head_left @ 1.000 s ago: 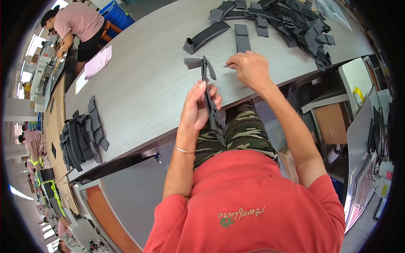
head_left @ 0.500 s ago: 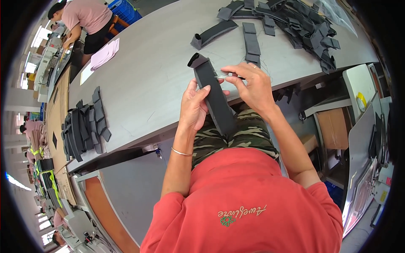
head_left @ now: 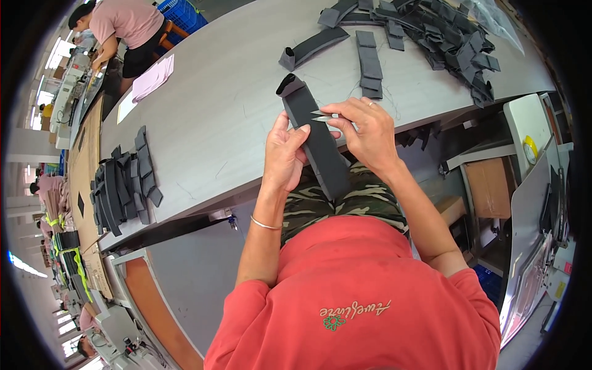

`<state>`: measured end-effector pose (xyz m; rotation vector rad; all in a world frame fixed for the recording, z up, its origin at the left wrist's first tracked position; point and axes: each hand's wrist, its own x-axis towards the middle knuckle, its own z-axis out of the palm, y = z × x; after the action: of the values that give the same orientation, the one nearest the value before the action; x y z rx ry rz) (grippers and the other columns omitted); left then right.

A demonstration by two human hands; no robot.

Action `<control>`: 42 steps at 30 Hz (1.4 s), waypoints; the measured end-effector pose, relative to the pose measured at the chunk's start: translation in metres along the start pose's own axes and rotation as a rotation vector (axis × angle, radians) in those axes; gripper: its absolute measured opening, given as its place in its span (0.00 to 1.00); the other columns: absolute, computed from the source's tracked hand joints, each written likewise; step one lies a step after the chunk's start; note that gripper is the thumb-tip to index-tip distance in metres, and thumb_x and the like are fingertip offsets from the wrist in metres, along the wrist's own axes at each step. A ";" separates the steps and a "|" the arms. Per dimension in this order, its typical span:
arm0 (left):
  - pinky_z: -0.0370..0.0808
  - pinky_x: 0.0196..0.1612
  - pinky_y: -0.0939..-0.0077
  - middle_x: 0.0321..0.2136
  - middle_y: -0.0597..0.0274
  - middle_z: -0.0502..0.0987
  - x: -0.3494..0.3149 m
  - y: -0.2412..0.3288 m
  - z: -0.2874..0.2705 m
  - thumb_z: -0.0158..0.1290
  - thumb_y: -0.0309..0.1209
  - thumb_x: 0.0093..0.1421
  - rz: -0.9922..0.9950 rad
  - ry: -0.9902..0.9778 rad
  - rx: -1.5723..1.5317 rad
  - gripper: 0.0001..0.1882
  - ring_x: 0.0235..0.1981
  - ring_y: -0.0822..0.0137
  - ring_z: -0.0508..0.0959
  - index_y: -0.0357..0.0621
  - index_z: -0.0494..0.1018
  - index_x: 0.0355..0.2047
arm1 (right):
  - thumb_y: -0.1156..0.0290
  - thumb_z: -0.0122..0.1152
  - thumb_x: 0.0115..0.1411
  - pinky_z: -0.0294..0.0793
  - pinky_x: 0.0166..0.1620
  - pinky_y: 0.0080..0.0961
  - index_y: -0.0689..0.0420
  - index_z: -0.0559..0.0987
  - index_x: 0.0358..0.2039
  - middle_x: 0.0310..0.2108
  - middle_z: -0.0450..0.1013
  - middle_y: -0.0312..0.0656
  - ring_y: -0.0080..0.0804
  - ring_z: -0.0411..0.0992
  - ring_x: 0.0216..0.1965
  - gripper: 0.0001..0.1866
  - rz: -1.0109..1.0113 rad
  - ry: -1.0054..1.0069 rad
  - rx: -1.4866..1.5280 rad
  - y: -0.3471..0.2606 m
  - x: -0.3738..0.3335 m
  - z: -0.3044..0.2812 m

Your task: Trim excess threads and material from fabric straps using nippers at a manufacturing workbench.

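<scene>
A long dark grey fabric strip [head_left: 314,135] with a folded top end hangs over my lap at the table edge. My left hand [head_left: 286,151] is closed on its left side, thumb on the front and fingers behind. In my right hand [head_left: 370,132] is a small pair of metal thread snips [head_left: 320,117], pinched between thumb and fingers. Their two pointed blades stand apart over the strip's right edge. Whether the blades touch the fabric I cannot tell. Most of the snips is hidden by my fingers.
Across the grey table [head_left: 209,123], a heap of dark strips [head_left: 444,43] lies at far right and a neater stack [head_left: 120,185] at left. Two loose strips [head_left: 369,65] lie ahead. Pink sheets [head_left: 153,79] rest near the far left edge. A co-worker [head_left: 126,31] stands beyond.
The snips have shifted slightly left and down onto the strip, and their blades now show apart. My right hand has turned a little; my left hand keeps its hold.
</scene>
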<state>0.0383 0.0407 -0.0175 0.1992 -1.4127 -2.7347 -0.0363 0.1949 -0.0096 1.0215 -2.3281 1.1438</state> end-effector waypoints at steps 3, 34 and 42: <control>0.83 0.36 0.62 0.43 0.45 0.76 -0.002 0.001 0.006 0.45 0.24 0.63 0.002 0.004 -0.026 0.21 0.38 0.52 0.81 0.35 0.54 0.54 | 0.72 0.62 0.53 0.70 0.33 0.27 0.50 0.82 0.34 0.27 0.76 0.31 0.31 0.71 0.27 0.07 0.052 0.088 0.024 0.009 -0.004 0.012; 0.80 0.42 0.65 0.45 0.52 0.71 0.009 -0.005 -0.008 0.48 0.21 0.61 0.219 0.050 -0.123 0.23 0.39 0.58 0.78 0.39 0.60 0.57 | 0.74 0.64 0.56 0.54 0.21 0.15 0.58 0.75 0.33 0.20 0.66 0.27 0.11 0.56 0.17 0.07 0.899 -0.167 1.239 -0.012 -0.027 0.022; 0.81 0.32 0.67 0.30 0.60 0.73 0.002 0.005 -0.008 0.51 0.24 0.61 0.214 0.145 -0.167 0.26 0.29 0.63 0.77 0.39 0.59 0.59 | 0.73 0.63 0.56 0.69 0.43 0.19 0.58 0.77 0.44 0.34 0.73 0.34 0.20 0.69 0.36 0.14 0.394 -0.157 0.758 -0.002 -0.012 0.002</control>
<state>0.0372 0.0312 -0.0181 0.2188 -1.0953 -2.5868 -0.0266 0.1977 -0.0165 0.9002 -2.3028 2.2851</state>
